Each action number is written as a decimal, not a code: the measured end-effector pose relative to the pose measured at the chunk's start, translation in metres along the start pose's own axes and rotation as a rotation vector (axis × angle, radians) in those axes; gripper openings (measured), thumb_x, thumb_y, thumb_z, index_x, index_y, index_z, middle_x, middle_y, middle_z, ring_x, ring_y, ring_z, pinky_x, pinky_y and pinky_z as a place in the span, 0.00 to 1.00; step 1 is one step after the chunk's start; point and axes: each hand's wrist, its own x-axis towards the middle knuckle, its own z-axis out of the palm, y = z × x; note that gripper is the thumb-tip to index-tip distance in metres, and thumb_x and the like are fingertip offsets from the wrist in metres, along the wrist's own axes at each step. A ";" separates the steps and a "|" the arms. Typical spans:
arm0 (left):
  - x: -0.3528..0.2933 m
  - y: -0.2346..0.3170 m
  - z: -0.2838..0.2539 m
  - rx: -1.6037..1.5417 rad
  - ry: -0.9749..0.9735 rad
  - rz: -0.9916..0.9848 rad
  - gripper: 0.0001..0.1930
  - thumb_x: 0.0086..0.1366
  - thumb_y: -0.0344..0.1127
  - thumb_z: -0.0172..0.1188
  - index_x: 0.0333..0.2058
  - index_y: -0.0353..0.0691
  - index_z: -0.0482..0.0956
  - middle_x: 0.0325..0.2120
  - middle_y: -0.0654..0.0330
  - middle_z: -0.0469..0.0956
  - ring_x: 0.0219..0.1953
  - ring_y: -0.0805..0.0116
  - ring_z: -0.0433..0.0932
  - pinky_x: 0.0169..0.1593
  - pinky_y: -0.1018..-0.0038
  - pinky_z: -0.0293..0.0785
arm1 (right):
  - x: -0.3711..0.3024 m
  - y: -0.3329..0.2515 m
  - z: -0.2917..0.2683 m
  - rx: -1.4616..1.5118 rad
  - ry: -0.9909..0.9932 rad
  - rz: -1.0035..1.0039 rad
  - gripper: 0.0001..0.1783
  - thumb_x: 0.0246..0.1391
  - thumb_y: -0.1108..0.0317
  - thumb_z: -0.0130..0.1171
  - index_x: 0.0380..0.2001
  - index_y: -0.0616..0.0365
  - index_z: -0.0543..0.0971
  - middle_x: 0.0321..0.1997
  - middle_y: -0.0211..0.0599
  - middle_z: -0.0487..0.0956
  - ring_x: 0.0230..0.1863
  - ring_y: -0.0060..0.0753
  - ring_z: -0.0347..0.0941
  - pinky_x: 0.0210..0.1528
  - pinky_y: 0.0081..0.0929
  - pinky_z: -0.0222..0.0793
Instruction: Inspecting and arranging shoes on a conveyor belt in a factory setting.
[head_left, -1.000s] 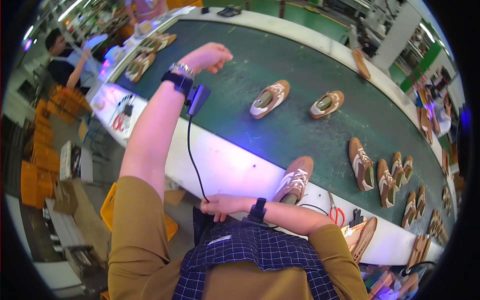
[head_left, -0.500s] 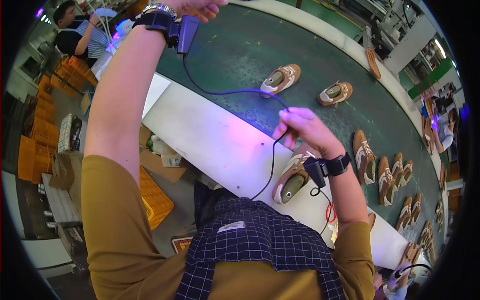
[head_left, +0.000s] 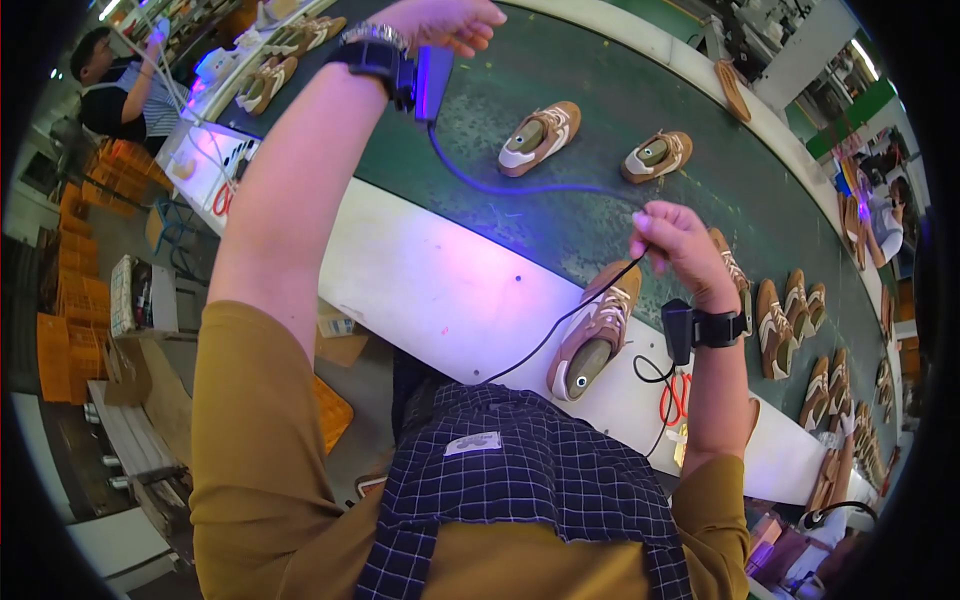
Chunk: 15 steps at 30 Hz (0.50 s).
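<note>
My left hand [head_left: 445, 20] is raised over the green conveyor belt [head_left: 480, 210], fingers curled with nothing visible in them. A black wrist strap carries a small device [head_left: 432, 80] that glows violet. From the device a black cable [head_left: 560, 320] runs down to my right hand [head_left: 672, 238], which pinches it between thumb and fingers. Just below that hand, a brown and white shoe [head_left: 592, 338] lies on the white ledge [head_left: 430, 290]. My right wrist wears a black strap with a small box [head_left: 680, 328].
Two brown shoes [head_left: 540, 138] [head_left: 655, 155] lie on the belt and a row of several shoes [head_left: 782, 315] lines its right side. Red scissors [head_left: 675, 398] lie on the ledge. Another person [head_left: 115, 85] works at upper left. Orange crates [head_left: 60, 340] stand at left.
My right hand has come up from my lap and taken hold of the black cable above the shoe. My left arm has lifted higher over the belt.
</note>
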 end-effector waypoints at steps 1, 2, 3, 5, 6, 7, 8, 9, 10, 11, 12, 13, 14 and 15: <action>0.006 -0.001 0.014 -0.020 0.001 -0.005 0.16 0.60 0.46 0.58 0.42 0.43 0.74 0.34 0.65 0.74 0.37 0.74 0.74 0.41 0.73 0.73 | -0.002 0.007 -0.001 0.023 -0.024 0.018 0.12 0.54 0.60 0.56 0.20 0.51 0.72 0.20 0.25 0.76 0.14 0.10 0.61 0.16 0.11 0.56; 0.004 -0.008 0.026 -0.041 -0.019 0.037 0.15 0.61 0.45 0.57 0.42 0.43 0.74 0.32 0.65 0.74 0.35 0.75 0.74 0.40 0.75 0.73 | -0.004 0.019 -0.003 0.049 -0.048 0.035 0.11 0.54 0.61 0.56 0.22 0.52 0.72 0.23 0.27 0.78 0.16 0.11 0.64 0.18 0.10 0.60; 0.005 -0.013 0.039 -0.078 -0.047 0.038 0.15 0.61 0.44 0.56 0.42 0.42 0.74 0.30 0.66 0.75 0.33 0.76 0.74 0.38 0.76 0.74 | -0.009 0.027 -0.004 0.081 -0.084 0.091 0.09 0.53 0.62 0.57 0.24 0.54 0.72 0.24 0.27 0.78 0.17 0.11 0.66 0.19 0.11 0.62; 0.005 -0.036 0.062 -0.160 -0.060 0.046 0.15 0.60 0.44 0.57 0.41 0.41 0.74 0.27 0.66 0.74 0.30 0.77 0.74 0.35 0.77 0.74 | -0.012 0.045 -0.002 0.155 -0.158 0.183 0.10 0.52 0.63 0.58 0.31 0.58 0.73 0.28 0.30 0.78 0.21 0.13 0.69 0.22 0.13 0.67; 0.004 -0.049 0.073 -0.226 -0.100 0.025 0.15 0.60 0.44 0.57 0.41 0.41 0.73 0.26 0.66 0.74 0.29 0.76 0.74 0.34 0.77 0.74 | -0.015 0.056 -0.001 0.199 -0.191 0.225 0.13 0.51 0.64 0.59 0.36 0.60 0.73 0.31 0.32 0.78 0.23 0.14 0.71 0.24 0.14 0.69; 0.000 -0.061 0.085 -0.256 -0.106 -0.008 0.15 0.60 0.43 0.58 0.40 0.40 0.73 0.26 0.66 0.74 0.28 0.76 0.73 0.33 0.78 0.73 | -0.017 0.069 0.000 0.184 -0.195 0.217 0.17 0.50 0.64 0.59 0.40 0.63 0.72 0.34 0.33 0.77 0.25 0.16 0.72 0.24 0.14 0.70; -0.003 -0.073 0.097 -0.276 -0.092 -0.063 0.15 0.59 0.42 0.58 0.41 0.40 0.72 0.25 0.67 0.73 0.27 0.76 0.72 0.32 0.77 0.73 | -0.019 0.077 0.000 0.171 -0.203 0.209 0.20 0.50 0.64 0.60 0.44 0.65 0.71 0.36 0.35 0.76 0.28 0.18 0.73 0.24 0.15 0.70; -0.006 -0.087 0.108 -0.248 -0.106 -0.122 0.13 0.59 0.42 0.57 0.40 0.42 0.73 0.27 0.67 0.73 0.28 0.77 0.72 0.32 0.77 0.73 | -0.022 0.077 -0.004 0.123 -0.194 0.212 0.24 0.49 0.65 0.59 0.47 0.67 0.69 0.40 0.36 0.74 0.32 0.20 0.72 0.26 0.16 0.71; -0.010 -0.099 0.118 -0.218 -0.119 -0.185 0.12 0.59 0.42 0.57 0.38 0.44 0.73 0.30 0.67 0.73 0.30 0.77 0.72 0.32 0.78 0.73 | -0.026 0.084 -0.011 0.141 -0.157 0.199 0.24 0.49 0.65 0.59 0.47 0.67 0.69 0.40 0.36 0.74 0.32 0.20 0.72 0.26 0.16 0.71; -0.014 -0.107 0.127 -0.157 -0.190 -0.248 0.15 0.59 0.43 0.57 0.42 0.43 0.72 0.32 0.66 0.72 0.33 0.76 0.72 0.33 0.76 0.73 | -0.030 0.093 -0.018 0.216 -0.126 0.180 0.24 0.49 0.65 0.59 0.47 0.66 0.69 0.40 0.36 0.74 0.34 0.20 0.72 0.29 0.17 0.71; -0.019 -0.111 0.133 -0.093 -0.255 -0.311 0.18 0.59 0.44 0.57 0.46 0.43 0.71 0.34 0.65 0.72 0.36 0.75 0.71 0.35 0.75 0.73 | -0.035 0.099 -0.024 0.291 -0.099 0.159 0.23 0.49 0.65 0.58 0.47 0.66 0.70 0.40 0.36 0.74 0.35 0.21 0.72 0.31 0.18 0.71; -0.022 -0.113 0.135 0.028 -0.345 -0.373 0.21 0.59 0.44 0.57 0.49 0.42 0.70 0.37 0.64 0.72 0.38 0.73 0.71 0.37 0.73 0.74 | -0.041 0.102 -0.031 0.330 -0.077 0.150 0.22 0.49 0.65 0.58 0.47 0.65 0.70 0.41 0.35 0.73 0.37 0.22 0.71 0.34 0.19 0.71; -0.025 -0.114 0.134 0.152 -0.430 -0.435 0.23 0.60 0.45 0.57 0.52 0.42 0.69 0.40 0.63 0.72 0.41 0.71 0.71 0.39 0.70 0.75 | -0.045 0.105 -0.039 0.352 -0.047 0.137 0.22 0.49 0.65 0.58 0.47 0.65 0.70 0.41 0.35 0.73 0.37 0.22 0.71 0.34 0.19 0.71; -0.029 -0.112 0.132 0.250 -0.490 -0.444 0.25 0.59 0.46 0.57 0.53 0.42 0.68 0.42 0.63 0.72 0.42 0.71 0.71 0.40 0.70 0.74 | -0.049 0.111 -0.047 0.346 -0.013 0.152 0.22 0.50 0.64 0.57 0.46 0.63 0.70 0.41 0.33 0.74 0.38 0.22 0.71 0.35 0.20 0.71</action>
